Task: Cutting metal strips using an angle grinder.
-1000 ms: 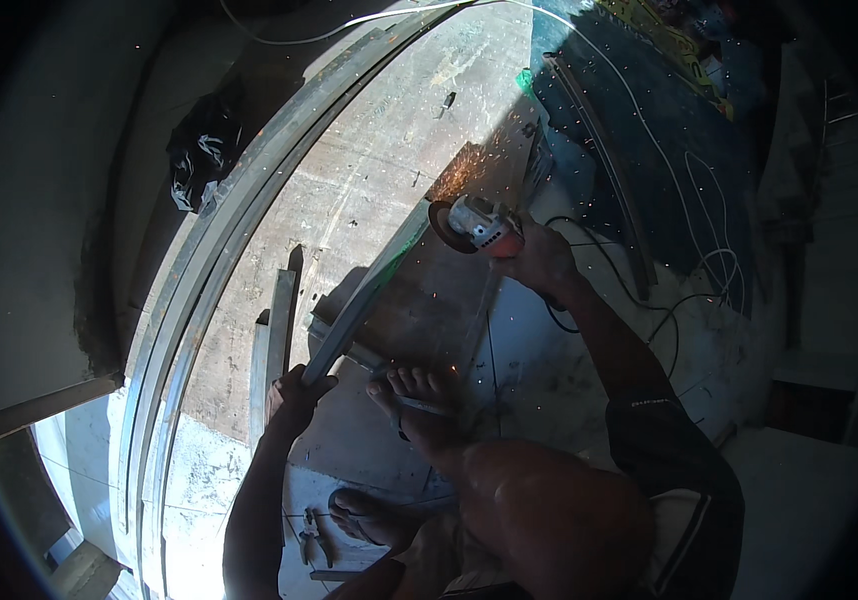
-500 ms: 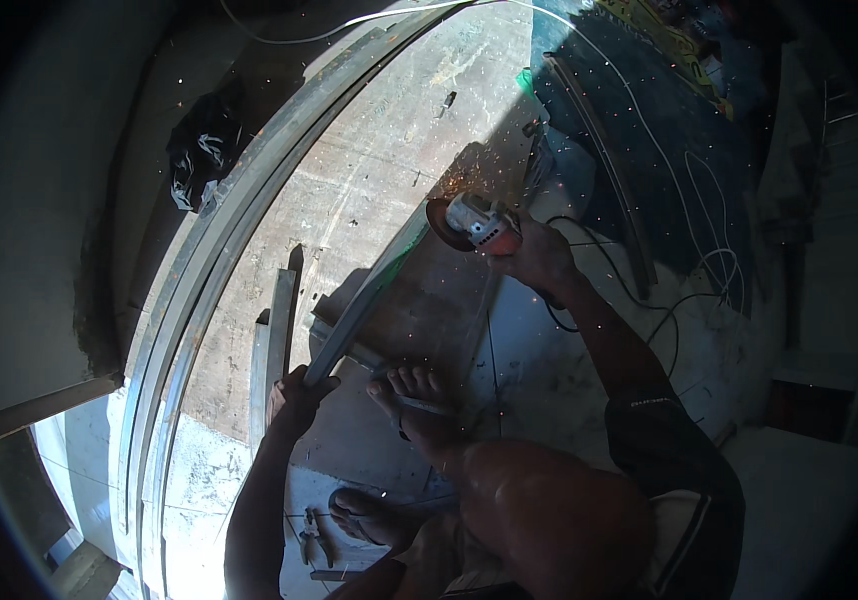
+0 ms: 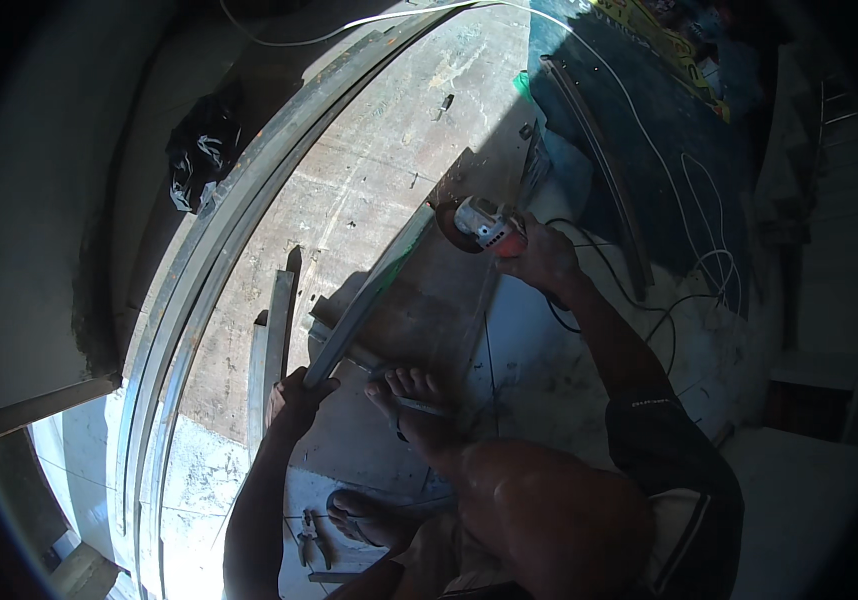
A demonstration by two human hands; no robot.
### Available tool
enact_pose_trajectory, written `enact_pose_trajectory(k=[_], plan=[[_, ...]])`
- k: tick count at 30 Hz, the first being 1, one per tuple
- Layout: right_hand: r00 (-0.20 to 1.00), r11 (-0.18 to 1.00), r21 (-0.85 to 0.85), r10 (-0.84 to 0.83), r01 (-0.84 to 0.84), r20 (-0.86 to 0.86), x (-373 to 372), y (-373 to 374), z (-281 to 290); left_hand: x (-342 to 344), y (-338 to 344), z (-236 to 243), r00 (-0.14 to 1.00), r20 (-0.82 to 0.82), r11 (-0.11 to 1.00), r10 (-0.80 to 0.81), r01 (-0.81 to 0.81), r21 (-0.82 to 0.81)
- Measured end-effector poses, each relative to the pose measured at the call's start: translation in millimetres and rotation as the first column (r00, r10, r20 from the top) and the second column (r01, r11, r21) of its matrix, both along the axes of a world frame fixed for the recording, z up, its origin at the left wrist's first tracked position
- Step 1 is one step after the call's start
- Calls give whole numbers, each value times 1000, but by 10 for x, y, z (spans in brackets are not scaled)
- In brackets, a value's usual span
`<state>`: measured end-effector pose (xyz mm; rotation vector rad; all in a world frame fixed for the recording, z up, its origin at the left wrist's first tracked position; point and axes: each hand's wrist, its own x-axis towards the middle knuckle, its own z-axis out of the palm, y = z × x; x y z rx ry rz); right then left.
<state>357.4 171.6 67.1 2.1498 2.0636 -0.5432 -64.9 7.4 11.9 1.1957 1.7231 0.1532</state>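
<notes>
My right hand (image 3: 541,256) is wrapped round the body of an angle grinder (image 3: 486,224), a grey and red tool with a round disc on its left side. The disc sits close by the far end of a square metal tube (image 3: 357,309); whether they touch I cannot tell. My left hand (image 3: 299,396) grips the tube's near end. Green shows along the tube's side toward its far end. Under the tube, a short metal piece (image 3: 361,354) lies crosswise, close to my foot in a sandal.
Long metal bars (image 3: 211,232) run along the left of a wooden board (image 3: 349,190). Two short tubes (image 3: 279,310) lie beside my left hand. A dark bar (image 3: 599,160) lies at right among cables (image 3: 714,275). Pliers (image 3: 312,540) rest near my foot; a black bag (image 3: 199,150) lies at far left.
The grinder and my right hand have shifted slightly right, away from the tube's end. The spray of sparks has nearly died out. My left hand and the tube stay about where they were.
</notes>
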Motion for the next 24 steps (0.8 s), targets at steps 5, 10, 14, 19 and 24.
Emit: enact_pose_trajectory(k=[5,10,14,19,24], plan=[[999,1000,10,-23,23,-44,-24,10,8,25,3,49,1000,-16,1000,-14,15,20],[1000,1000,-19,16,-16,-23,-54,51,42,31,0,62,998,-27,997,-63,64,31],[1000,1000,-4,22,-22,-8,-72,60,59,40,3,17,1000,-23,1000,-13,13,-6],[999,999,-9,33,-33,-7,-73,15,76,37,0,0,1000,-12,1000,-3,3,-6],[999,999,11,33,-32,-19,-92,-6,66,43,-14,15,998,-50,999,-34,35,17]])
